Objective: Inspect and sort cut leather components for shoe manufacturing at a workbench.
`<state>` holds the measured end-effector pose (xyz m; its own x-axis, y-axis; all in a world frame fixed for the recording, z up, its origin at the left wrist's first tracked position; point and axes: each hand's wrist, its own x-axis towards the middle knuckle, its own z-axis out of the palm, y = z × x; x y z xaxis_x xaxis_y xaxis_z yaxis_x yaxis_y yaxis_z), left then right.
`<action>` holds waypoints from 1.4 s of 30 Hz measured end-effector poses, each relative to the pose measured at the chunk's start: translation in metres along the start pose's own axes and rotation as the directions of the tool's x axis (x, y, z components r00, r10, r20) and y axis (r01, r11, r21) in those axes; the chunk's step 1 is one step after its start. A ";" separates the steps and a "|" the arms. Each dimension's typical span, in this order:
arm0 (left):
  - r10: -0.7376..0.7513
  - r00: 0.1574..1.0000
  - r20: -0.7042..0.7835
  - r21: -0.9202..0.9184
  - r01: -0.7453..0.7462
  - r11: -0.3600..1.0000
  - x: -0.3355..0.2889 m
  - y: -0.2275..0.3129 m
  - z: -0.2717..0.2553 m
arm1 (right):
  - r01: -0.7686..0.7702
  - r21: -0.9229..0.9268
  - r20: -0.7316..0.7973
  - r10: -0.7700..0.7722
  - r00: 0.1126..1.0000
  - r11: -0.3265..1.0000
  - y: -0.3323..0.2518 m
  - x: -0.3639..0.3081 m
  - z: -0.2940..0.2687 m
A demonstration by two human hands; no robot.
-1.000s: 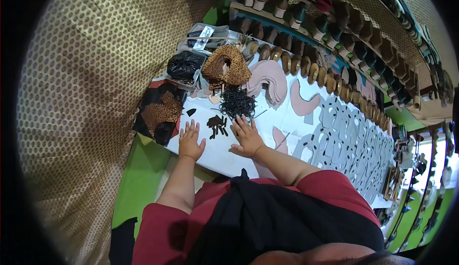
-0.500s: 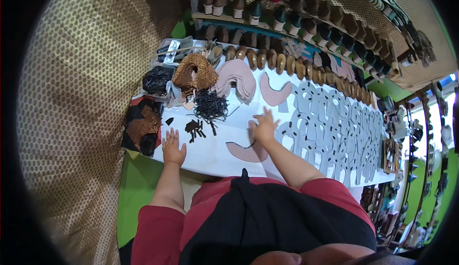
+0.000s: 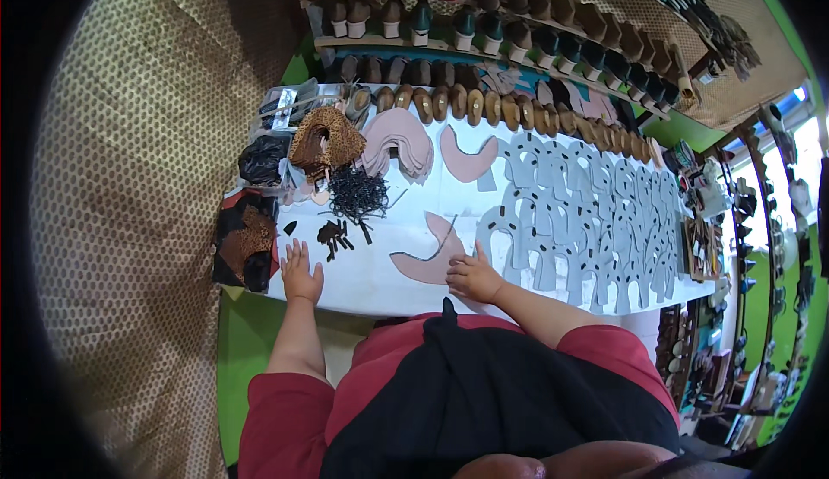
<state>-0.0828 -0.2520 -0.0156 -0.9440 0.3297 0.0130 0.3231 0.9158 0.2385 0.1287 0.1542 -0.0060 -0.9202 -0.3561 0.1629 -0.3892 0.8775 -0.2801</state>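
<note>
My left hand lies flat on the white table with its fingers spread, beside a small heap of short black strips. At the near middle, a pink U-shaped cut piece with a dark line along its inner edge lies flat. Fingertips of my right hand touch the right side of that piece, the fingers a little bent and the thumb apart. Farther back is a similar pink piece, next to a stack of pink pieces. A tangle of thin black strips sits left of centre.
Rows of grey cut pieces cover the table's right side. Brown shoe forms line the back, below shelves of shoes. At left are leopard-print pieces, a black plastic bag and a dark patterned bundle.
My right hand has come nearer to me from above the pink piece to its right edge, uncovering the piece. The left hand stays flat on the table. The whole view has shifted slightly.
</note>
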 end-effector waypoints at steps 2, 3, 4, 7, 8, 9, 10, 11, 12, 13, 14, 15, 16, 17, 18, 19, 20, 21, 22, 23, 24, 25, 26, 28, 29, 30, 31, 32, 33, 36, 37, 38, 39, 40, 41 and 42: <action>0.004 1.000 0.000 0.002 -0.004 1.000 0.001 0.005 0.000 | -0.002 -0.028 -0.058 0.000 0.998 1.000 0.000 -0.006 0.008; 0.001 1.000 0.002 -0.005 -0.001 1.000 0.001 0.006 0.000 | 0.007 -0.051 -0.114 -0.013 0.993 0.999 -0.002 -0.005 0.010; -0.003 1.000 0.003 -0.012 0.004 1.000 0.001 0.005 0.000 | 0.003 -0.049 -0.118 -0.009 0.993 0.999 -0.004 -0.005 0.011; 0.001 1.000 -0.002 -0.010 -0.001 1.000 -0.002 0.001 0.002 | 0.030 -0.132 -0.109 -0.044 0.993 0.991 -0.013 -0.001 0.011; -0.002 1.000 0.002 -0.006 0.002 1.000 -0.002 -0.001 0.003 | 0.007 -0.133 -0.116 -0.022 0.993 0.991 -0.017 0.004 0.012; 0.002 1.000 -0.005 0.003 -0.002 1.000 -0.001 -0.001 0.003 | -0.015 -0.134 -0.120 -0.001 0.993 0.991 -0.020 0.007 0.012; 0.004 1.000 -0.011 0.013 -0.004 1.000 -0.001 -0.001 0.003 | -0.013 -0.128 -0.116 -0.002 0.993 0.992 -0.024 0.009 0.013; -0.002 1.000 -0.006 0.015 0.002 1.000 -0.001 -0.001 0.004 | -0.050 -0.063 -0.133 0.041 0.990 0.997 -0.028 0.011 0.013; 0.001 1.000 -0.006 0.017 -0.001 1.000 0.000 0.001 0.004 | -0.087 0.002 -0.147 0.086 0.985 0.996 -0.033 0.013 0.014; 0.004 1.000 -0.005 0.019 -0.004 1.000 0.001 0.002 0.003 | -0.085 0.007 -0.142 0.085 0.986 0.996 -0.038 0.015 0.015; -0.002 1.000 -0.001 0.020 0.002 1.000 0.001 0.003 0.002 | -0.092 0.066 -0.156 0.102 0.982 0.994 -0.044 0.018 0.017; -0.004 1.000 0.002 0.010 0.004 1.000 0.001 0.003 0.002 | -0.100 0.125 -0.168 0.121 0.978 0.987 -0.049 0.018 0.018; -0.006 1.000 0.005 0.000 0.006 1.000 0.000 0.004 0.002 | -0.100 0.131 -0.162 0.121 0.979 0.986 -0.054 0.019 0.019; -0.011 1.000 0.011 0.002 0.011 1.000 0.000 0.006 0.003 | -0.092 0.151 -0.133 0.112 0.985 0.984 -0.058 0.019 0.020; -0.017 1.000 0.003 0.007 0.017 1.000 0.000 0.004 0.004 | -0.080 0.173 -0.106 0.099 0.989 0.982 -0.060 0.021 0.021; -0.024 1.000 -0.005 0.011 0.024 1.000 -0.002 0.003 0.005 | -0.076 0.179 -0.103 0.096 0.990 0.981 -0.061 0.022 0.021; -0.030 1.000 -0.003 0.015 0.030 0.999 -0.005 0.001 0.005 | -0.042 0.256 -0.044 0.055 0.997 0.966 -0.061 0.024 0.021; -0.030 0.999 -0.043 0.019 0.031 0.999 -0.006 0.001 0.006 | -0.016 0.332 0.011 0.013 1.000 0.943 -0.059 0.024 0.023; -0.030 0.996 -0.083 0.023 0.032 0.999 -0.008 0.000 0.006 | -0.013 0.335 0.013 0.010 1.000 0.942 -0.055 0.025 0.025; -0.035 0.996 -0.083 0.025 0.037 0.999 -0.012 0.002 0.008 | -0.093 0.314 -0.037 0.110 0.993 0.945 -0.049 0.027 0.026; -0.037 0.992 -0.124 0.034 0.042 0.999 -0.017 0.013 0.010 | -0.177 0.296 -0.087 0.211 0.974 0.939 -0.042 0.027 0.029; -0.036 0.985 -0.166 0.042 0.043 0.998 -0.021 0.027 0.011 | -0.292 0.258 -0.080 0.322 0.943 0.921 -0.031 0.025 0.025; -0.003 0.991 -0.134 0.044 0.010 0.999 -0.027 0.042 0.012 | -0.375 0.256 -0.139 0.418 0.898 0.891 -0.019 0.025 0.023; 0.068 0.997 -0.019 0.008 -0.068 0.998 -0.036 0.087 0.006 | -0.461 0.257 -0.199 0.514 0.834 0.849 0.005 0.020 0.017; 0.142 0.988 0.058 0.025 -0.144 0.989 -0.041 0.106 0.005 | -0.490 0.211 -0.221 0.529 0.819 0.846 0.013 0.020 0.009; 0.210 0.969 0.133 0.037 -0.216 0.976 -0.046 0.122 0.004 | -0.514 0.165 -0.243 0.540 0.806 0.842 0.018 0.020 0.002; 0.275 0.944 0.183 0.021 -0.283 0.959 -0.048 0.134 0.007 | -0.509 0.165 -0.244 0.536 0.808 0.844 0.023 0.021 -0.002; 0.339 0.912 0.231 0.002 -0.349 0.937 -0.049 0.145 0.010 | -0.491 0.089 -0.202 0.499 0.843 0.866 0.027 0.022 -0.005; 0.406 0.891 0.204 -0.007 -0.414 0.910 -0.050 0.150 0.016 | -0.464 0.013 -0.154 0.461 0.874 0.886 0.028 0.023 -0.007; 0.523 0.817 0.242 -0.025 -0.533 0.846 -0.042 0.173 0.026 | -0.438 0.057 -0.122 0.441 0.889 0.897 0.036 0.022 -0.003; 0.547 0.791 0.273 -0.050 -0.556 0.830 -0.038 0.180 0.024 | -0.442 0.054 -0.124 0.445 0.887 0.895 0.039 0.020 0.000; 0.562 0.765 0.313 -0.022 -0.586 0.810 -0.034 0.186 0.024 | -0.414 0.081 -0.150 0.422 0.894 0.907 0.041 0.019 0.004; 0.565 0.764 0.313 -0.024 -0.588 0.809 -0.033 0.187 0.025 | -0.382 0.109 -0.176 0.396 0.901 0.918 0.041 0.020 0.007; 0.598 0.736 0.318 -0.030 -0.623 0.782 -0.032 0.188 0.026 | -0.384 0.107 -0.176 0.398 0.900 0.917 0.042 0.019 0.008; 0.631 0.706 0.321 -0.036 -0.657 0.753 -0.031 0.189 0.027 | -0.364 0.077 -0.178 0.372 0.911 0.928 0.042 0.019 0.010; 0.632 0.704 0.324 -0.037 -0.658 0.752 -0.031 0.188 0.028 | -0.342 0.052 -0.179 0.346 0.921 0.938 0.041 0.020 0.011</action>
<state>0.0091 -0.0835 0.0012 -0.4390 0.8851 -0.1544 0.8618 0.4634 0.2064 0.0941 0.1797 -0.0246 -0.9744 0.0326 0.2223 -0.0528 0.9286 -0.3674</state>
